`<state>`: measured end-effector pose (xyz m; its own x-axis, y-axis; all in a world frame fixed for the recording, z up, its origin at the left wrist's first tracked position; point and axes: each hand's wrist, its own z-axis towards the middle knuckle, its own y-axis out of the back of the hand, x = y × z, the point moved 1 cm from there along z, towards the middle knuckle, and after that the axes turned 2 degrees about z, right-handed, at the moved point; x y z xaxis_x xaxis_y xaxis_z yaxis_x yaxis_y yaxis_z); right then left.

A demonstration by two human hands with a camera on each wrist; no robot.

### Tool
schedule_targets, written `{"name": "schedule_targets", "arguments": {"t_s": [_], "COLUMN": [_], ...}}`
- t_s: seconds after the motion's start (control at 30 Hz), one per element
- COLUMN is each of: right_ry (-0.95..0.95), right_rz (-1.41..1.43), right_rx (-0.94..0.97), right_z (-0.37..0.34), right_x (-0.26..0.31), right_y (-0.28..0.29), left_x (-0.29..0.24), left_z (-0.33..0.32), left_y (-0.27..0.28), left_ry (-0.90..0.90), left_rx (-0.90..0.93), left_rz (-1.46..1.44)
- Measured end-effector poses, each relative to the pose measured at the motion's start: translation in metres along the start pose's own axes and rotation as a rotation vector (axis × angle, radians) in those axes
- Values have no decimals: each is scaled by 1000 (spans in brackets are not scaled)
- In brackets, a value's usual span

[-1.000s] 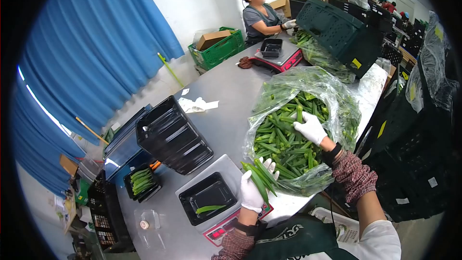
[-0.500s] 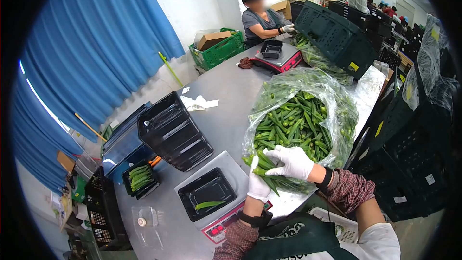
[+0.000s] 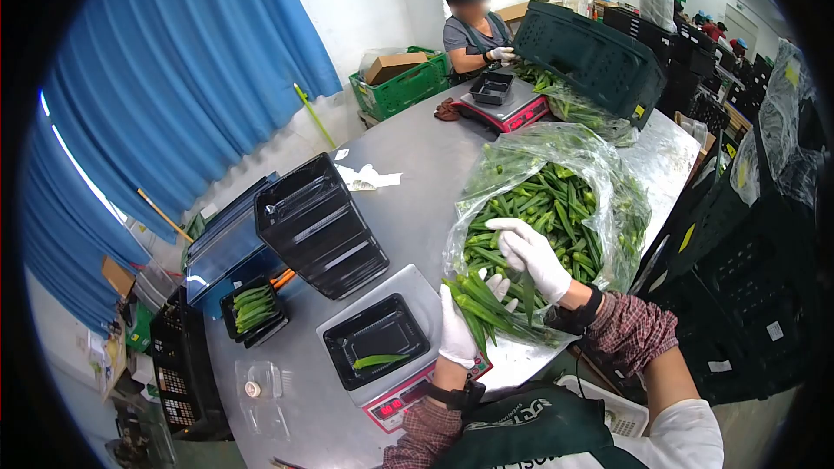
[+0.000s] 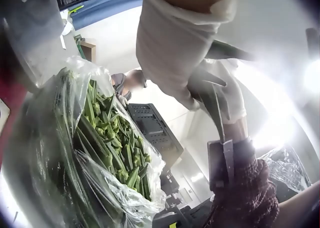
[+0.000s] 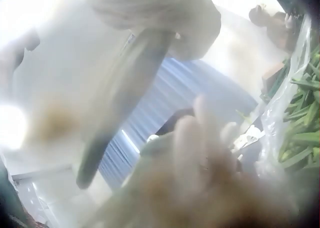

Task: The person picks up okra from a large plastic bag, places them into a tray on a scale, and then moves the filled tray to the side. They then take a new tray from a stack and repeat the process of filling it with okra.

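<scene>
Several okra pods (image 3: 476,306) lie in my gloved left hand (image 3: 455,334), which grips them between thumb and fingers beside the scale. Just above and to the right, my gloved right hand (image 3: 537,262) pinches one okra pod (image 5: 125,83), its tip hanging down. Behind both hands, an open clear plastic bag (image 3: 469,208) is full of loose okra (image 3: 565,208). To the left, a black tray (image 3: 337,349) with a single okra pod (image 3: 380,361) in it sits on a scale (image 3: 417,282) with a red front. The left hand is blurred in the right wrist view.
Stacked black trays (image 3: 321,226) stand left of the scale, near a filled okra tray (image 3: 253,307). A clear plastic container (image 3: 261,399) lies at the front left. Across the table, a person (image 3: 476,33) works by a second scale (image 3: 512,108) and a tilted dark crate (image 3: 591,56).
From the bag, my right hand came over to the left hand's bundle, then drew slightly up and away with one pod in its fingers. The left hand's bundle looks fuller.
</scene>
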<state>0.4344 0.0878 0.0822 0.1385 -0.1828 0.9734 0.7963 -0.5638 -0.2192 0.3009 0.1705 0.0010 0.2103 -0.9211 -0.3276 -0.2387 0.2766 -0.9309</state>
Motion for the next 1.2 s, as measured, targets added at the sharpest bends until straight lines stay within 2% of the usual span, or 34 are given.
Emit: {"name": "schedule_targets", "arguments": {"t_s": [0.03, 0.1, 0.13, 0.17, 0.23, 0.27, 0.3, 0.33, 0.37, 0.43, 0.5, 0.57, 0.6, 0.67, 0.77, 0.8, 0.87, 0.93, 1.0, 1.03, 1.07, 1.1, 1.17, 1.2], "right_ry": [0, -88, 84, 82, 221, 345, 470, 372, 349, 406, 419, 500, 501, 506, 346, 326, 345, 212, -181, -364, -415, -596, -556, -331], "right_rz": [2, -118, -225, -380, -655, -712, -767, -714, -651, -679, -748, -1029, -1031, -1310, -1229, -1236, -941, -777, -720, -778, -1054, -1348, -1680, -1503], "right_rx": [-7, 149, 249, 329, 385, 357, 335, 337, 232, 186, -46, -87, -95, -95, -49, -91, -10, 93, 175, 242, 288, 275, 41, -76], "right_z": [2, 10, 15, 17, 28, 30, 30, 15, 6, -14, -41, -64, -75, -96, -115, -126, -144, -178, -225, -250, -274, -281, -274, -262], "right_x": [-1, -9, -19, -24, -35, -38, -39, -17, -9, -1, 3, -8, -13, -22, -44, -46, -43, -30, -7, -3, -5, 9, 18, 13], "right_y": [-4, -12, -18, -18, -12, -7, 0, 0, 0, 6, -4, 2, 3, 1, 4, 13, 34, 69, 109, 129, 149, 146, 127, 117], "left_x": [1, 4, 7, 7, 6, 4, 2, -3, -6, -6, -8, -9, -8, -4, 5, 12, 18, 21, 24, 24, 25, 27, 31, 35], "left_z": [-2, -5, -5, -4, -2, -1, -3, -9, -12, -13, -11, -10, -9, -9, -8, -7, -7, -5, -4, -4, -4, -5, -8, -8], "left_y": [-2, -6, -7, -3, 8, 11, 13, 5, -1, 0, 5, 3, 4, 5, 3, 0, -2, 0, 3, 5, 6, 5, 1, 2], "left_ry": [7, 101, 106, 115, 96, 43, 36, 38, 39, 23, -36, -35, -40, -32, -23, 23, 67, 77, 106, 116, 123, 125, 140, 145], "left_rx": [0, 10, 0, 0, 87, -15, -20, 30, 79, 46, -14, -5, -3, 0, -33, -24, -20, -66, -69, -79, -55, -56, -110, -133], "left_rz": [2, 33, 87, 90, 102, 137, 133, 71, 9, -27, 69, 39, 1, -32, 30, 1, -32, 9, -7, -27, -15, -22, -1, -6]}}
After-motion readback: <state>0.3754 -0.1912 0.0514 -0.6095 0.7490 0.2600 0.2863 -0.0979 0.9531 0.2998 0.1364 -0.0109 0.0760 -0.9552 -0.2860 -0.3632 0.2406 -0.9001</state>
